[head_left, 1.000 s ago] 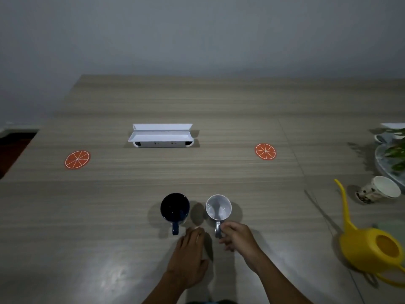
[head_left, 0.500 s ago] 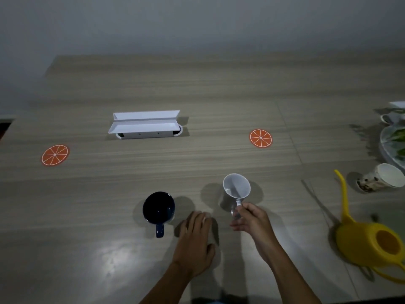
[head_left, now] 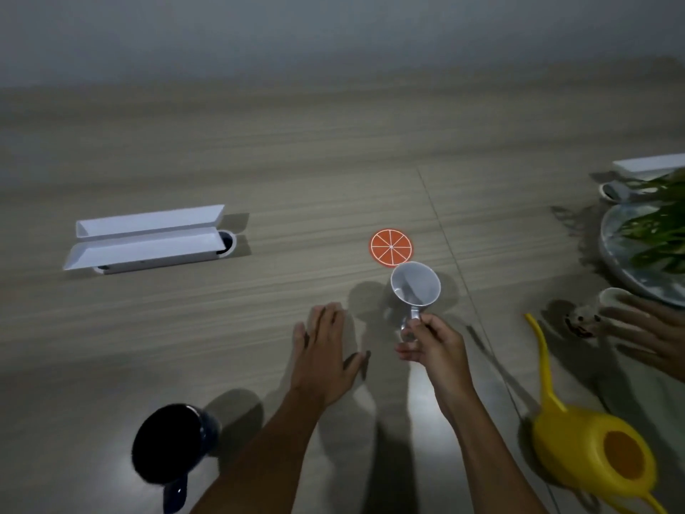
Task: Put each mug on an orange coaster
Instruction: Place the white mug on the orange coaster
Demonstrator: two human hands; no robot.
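My right hand point(head_left: 432, 345) grips the handle of a white mug point(head_left: 415, 287), held above the table just in front of an orange coaster point(head_left: 391, 246); the mug's rim overlaps the coaster's near edge in view. My left hand point(head_left: 326, 356) lies flat on the table with fingers spread, holding nothing. A dark blue mug point(head_left: 168, 445) stands at the near left, its handle toward me. Only one coaster is in view.
A white open cable box point(head_left: 146, 239) sits at the left. At the right are a yellow watering can point(head_left: 589, 445), a patterned cup point(head_left: 593, 315) on its side, a plant dish point(head_left: 637, 254), and another person's hand point(head_left: 656, 337).
The white mug has been lifted and carried forward and right, up to the orange coaster. The view shifted right, so the left coaster left the frame. Another hand appeared at the right.
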